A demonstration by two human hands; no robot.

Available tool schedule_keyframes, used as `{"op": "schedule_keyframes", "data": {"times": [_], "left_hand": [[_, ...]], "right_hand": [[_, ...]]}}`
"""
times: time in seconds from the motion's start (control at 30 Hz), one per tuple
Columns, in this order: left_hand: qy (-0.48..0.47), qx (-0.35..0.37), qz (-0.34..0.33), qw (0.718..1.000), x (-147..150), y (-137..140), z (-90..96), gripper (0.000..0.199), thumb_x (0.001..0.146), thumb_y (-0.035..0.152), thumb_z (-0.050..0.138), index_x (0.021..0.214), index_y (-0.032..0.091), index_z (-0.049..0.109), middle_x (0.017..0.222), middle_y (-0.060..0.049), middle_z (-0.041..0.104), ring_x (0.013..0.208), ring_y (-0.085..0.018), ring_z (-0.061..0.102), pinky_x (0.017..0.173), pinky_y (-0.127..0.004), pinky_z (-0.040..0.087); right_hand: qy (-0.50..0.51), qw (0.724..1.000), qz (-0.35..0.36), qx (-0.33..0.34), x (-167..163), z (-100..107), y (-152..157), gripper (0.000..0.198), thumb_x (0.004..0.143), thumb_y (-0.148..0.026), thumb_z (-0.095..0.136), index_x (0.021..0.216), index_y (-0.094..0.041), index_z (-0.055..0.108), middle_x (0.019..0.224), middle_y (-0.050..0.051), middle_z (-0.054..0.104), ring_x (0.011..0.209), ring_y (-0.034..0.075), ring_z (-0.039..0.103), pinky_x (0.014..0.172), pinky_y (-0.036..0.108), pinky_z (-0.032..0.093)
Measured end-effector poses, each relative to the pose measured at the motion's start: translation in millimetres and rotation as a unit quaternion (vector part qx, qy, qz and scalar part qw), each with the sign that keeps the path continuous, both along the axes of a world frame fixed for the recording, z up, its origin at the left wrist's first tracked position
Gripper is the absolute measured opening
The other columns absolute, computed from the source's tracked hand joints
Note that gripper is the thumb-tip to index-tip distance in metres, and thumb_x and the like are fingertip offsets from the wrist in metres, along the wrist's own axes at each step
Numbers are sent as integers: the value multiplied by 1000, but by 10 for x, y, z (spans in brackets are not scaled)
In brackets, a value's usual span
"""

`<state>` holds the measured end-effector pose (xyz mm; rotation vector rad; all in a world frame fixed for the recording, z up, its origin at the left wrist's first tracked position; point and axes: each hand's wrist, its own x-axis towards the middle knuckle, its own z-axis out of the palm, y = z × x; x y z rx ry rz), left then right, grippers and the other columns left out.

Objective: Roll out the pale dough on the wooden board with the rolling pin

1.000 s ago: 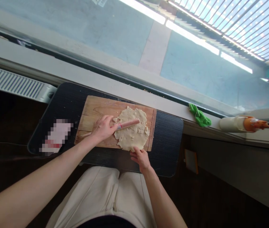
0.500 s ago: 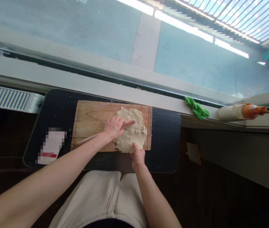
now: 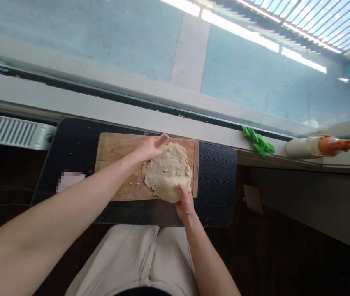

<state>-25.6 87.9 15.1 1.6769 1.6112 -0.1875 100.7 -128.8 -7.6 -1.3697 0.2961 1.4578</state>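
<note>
A flattened, ragged-edged sheet of dough (image 3: 169, 172) lies on the right part of a wooden board (image 3: 117, 144). My left hand (image 3: 150, 149) is closed round a thin wooden rolling pin (image 3: 162, 140) at the dough's upper left edge. Only the pin's far end shows; my hand and forearm hide the rest. At the near right edge of the dough, my right hand (image 3: 186, 204) grips it with the thumb on top and the fingers underneath, out of sight. Small dough crumbs are scattered on the board.
The board rests on a black table (image 3: 216, 185). A blurred-out pale item (image 3: 70, 181) lies at its left. On the windowsill beyond are a green cloth (image 3: 258, 142) and a cream bottle with an orange top (image 3: 304, 146). A radiator (image 3: 11, 129) stands at far left.
My left hand has moved the rolling pin up and left, off the middle of the dough to its far left edge. My right hand still holds the near edge, slightly further right.
</note>
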Motion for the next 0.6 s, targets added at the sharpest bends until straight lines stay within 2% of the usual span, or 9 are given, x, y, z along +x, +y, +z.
{"op": "schedule_keyframes", "data": {"times": [0.1, 0.3, 0.43, 0.5, 0.6], "left_hand": [[-27, -70, 4, 997, 59, 36, 59, 39, 57, 30, 64, 92, 16, 69, 82, -6, 69, 77, -22, 65, 60, -24, 46], [-130, -121, 11, 984, -77, 92, 225, 31, 54, 32, 67, 81, 18, 69, 71, 0, 66, 66, -17, 62, 55, -21, 46], [-126, -185, 56, 973, -98, 135, 223, 32, 53, 36, 69, 80, 17, 64, 67, -1, 62, 56, -15, 57, 48, -24, 44], [-127, -217, 67, 966, -78, 163, 200, 32, 54, 35, 69, 78, 17, 61, 65, -2, 60, 53, -15, 55, 47, -25, 43], [-120, -239, 24, 963, -47, 205, 186, 26, 52, 33, 69, 69, 17, 58, 63, -2, 57, 53, -13, 52, 49, -25, 42]], "right_hand": [[-54, 999, 7, -4, 5, -44, 79, 51, 58, -32, 82, 104, -16, 67, 100, 5, 73, 91, 21, 68, 81, 32, 55], [-104, 994, 31, 32, 1, 69, 133, 43, 65, -33, 79, 103, -14, 69, 101, 7, 72, 94, 23, 67, 84, 34, 54], [-112, 993, 45, 10, 8, 97, 144, 45, 65, -33, 79, 105, -15, 68, 101, 6, 72, 95, 23, 67, 84, 34, 54], [-83, 994, 63, 22, 30, 104, 161, 45, 67, -34, 77, 107, -16, 67, 103, 5, 72, 96, 22, 66, 86, 34, 53], [26, 993, 75, 84, 81, 153, 213, 45, 75, -38, 70, 116, -19, 62, 111, 4, 69, 100, 21, 65, 89, 34, 52]]}}
